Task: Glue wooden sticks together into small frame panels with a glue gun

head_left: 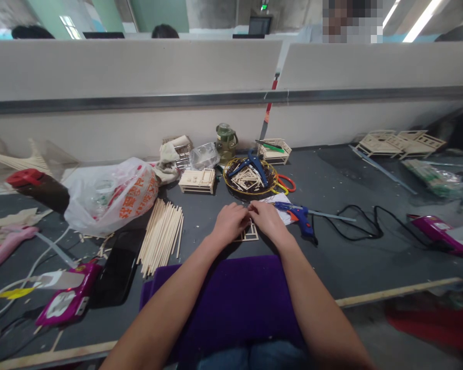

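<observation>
My left hand (229, 222) and my right hand (267, 218) meet at the middle of the dark table, fingers curled and pinched over a small wooden lattice frame (249, 234) that lies flat beneath them. Both hands press on or grip this frame. A blue hot glue gun (299, 215) lies just right of my right hand, on a white sheet. A bundle of thin wooden sticks (162, 234) lies to the left of my left hand.
A yellow wire basket (250, 177) holds wood pieces and blue pliers. A small wooden model (197, 181), a white plastic bag (110, 198), a green jar (226, 141), magenta glue guns (438, 231), a black cable (360, 226) and a purple cloth (231, 300) surround me. A divider wall stands behind.
</observation>
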Demonstrator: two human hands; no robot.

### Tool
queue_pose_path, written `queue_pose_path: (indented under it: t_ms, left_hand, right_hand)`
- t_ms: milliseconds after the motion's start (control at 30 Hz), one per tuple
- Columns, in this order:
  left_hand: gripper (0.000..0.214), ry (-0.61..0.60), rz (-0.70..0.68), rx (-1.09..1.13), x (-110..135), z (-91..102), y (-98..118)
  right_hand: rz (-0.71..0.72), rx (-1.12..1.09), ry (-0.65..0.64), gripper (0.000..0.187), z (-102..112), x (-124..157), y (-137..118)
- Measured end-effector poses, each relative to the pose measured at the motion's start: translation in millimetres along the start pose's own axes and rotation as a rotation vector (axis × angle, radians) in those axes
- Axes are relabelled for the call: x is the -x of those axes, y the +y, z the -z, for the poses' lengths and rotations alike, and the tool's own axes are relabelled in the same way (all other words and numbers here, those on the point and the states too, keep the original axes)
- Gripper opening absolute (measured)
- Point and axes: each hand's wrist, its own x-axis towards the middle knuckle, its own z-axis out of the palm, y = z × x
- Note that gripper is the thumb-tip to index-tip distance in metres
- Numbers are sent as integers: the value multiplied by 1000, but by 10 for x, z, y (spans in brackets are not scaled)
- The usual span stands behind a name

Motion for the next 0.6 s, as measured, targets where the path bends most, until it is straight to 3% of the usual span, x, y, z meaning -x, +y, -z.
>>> queue_pose_path:
  t_ms: [600]
  left_hand:
    - [12, -5, 3, 15, -2, 9, 8]
  right_hand:
    - [4, -4, 12, 16, -1, 3, -2]
